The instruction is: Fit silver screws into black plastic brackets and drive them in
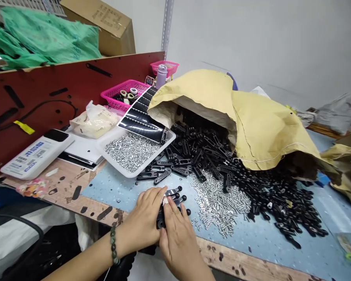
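On the blue workbench mat (266, 246), the left hand (143, 220) and right hand (178, 244) close together on a few black plastic links (175, 198), while a large heap of links (269, 195) lies beyond the grip, spilling from a yellow paper sack (251, 121), beside loose steel screws (219, 205).

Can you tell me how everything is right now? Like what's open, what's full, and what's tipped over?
left hand, closed on black parts
right hand, closed on the same parts
yellow paper sack, on its side, mouth open
white tray, full of small silver pieces
pink basket, holding rings
purple bottle, upright, capped
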### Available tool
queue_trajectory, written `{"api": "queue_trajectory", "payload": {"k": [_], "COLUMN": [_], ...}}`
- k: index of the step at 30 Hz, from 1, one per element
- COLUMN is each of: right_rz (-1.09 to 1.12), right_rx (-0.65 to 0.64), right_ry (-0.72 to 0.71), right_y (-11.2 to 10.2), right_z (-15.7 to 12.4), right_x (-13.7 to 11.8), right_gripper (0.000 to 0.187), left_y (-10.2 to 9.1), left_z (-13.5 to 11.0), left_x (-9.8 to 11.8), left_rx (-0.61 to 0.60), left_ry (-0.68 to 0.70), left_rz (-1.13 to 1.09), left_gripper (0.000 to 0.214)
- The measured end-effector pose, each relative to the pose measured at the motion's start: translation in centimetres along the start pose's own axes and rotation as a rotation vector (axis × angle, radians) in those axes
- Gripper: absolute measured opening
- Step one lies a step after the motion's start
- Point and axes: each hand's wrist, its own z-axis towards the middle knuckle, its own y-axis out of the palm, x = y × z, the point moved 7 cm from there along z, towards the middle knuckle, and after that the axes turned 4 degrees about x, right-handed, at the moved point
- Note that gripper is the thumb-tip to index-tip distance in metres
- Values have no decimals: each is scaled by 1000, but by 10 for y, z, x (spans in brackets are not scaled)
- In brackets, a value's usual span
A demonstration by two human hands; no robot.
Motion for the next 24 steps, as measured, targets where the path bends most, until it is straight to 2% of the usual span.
{"api": "queue_trajectory", "payload": {"k": [6, 9, 12, 14, 16, 18, 20, 21, 22, 24], "right_rz": [14, -14, 71, 196, 307, 343, 306, 278, 251, 190], "right_rx": [13, 65, 52, 74, 166, 272, 322, 329, 333, 338], "right_ry": [90, 109, 137, 189, 257, 309, 305, 278, 240, 149], "right_y": [-4, -2, 0, -7, -21, -35, -41, -40, -38, -31], "right_z": [8, 13, 16, 15, 12, 10, 13, 18, 26, 46], "right_x": [22, 33, 38, 43, 50, 59, 62, 62, 59, 53], "right_gripper": [60, 57, 52, 48, 43, 38, 33, 30, 29, 30], "left_y": [-9, -7, -3, -11, -31, -59, -88, -106, -123, -144], "left_z": [5, 8, 12, 12, 0, -30, -80, -110, -140, -197], "left_x": [9, 12, 15, 18, 19, 11, -13, -30, -46, -85], "left_rx": [-2, 27, 48, 61, 59, 16, -14, 33, 128, 233], "left_ry": [-7, -33, -65, -78, -88, -120, -211, -248, -255, -318], "left_rz": [21, 39, 30, -6, -73, -132, -72, -2, 61, 209], "left_gripper": [70, 62, 58, 62, 68, 69, 69, 71, 69, 63]}}
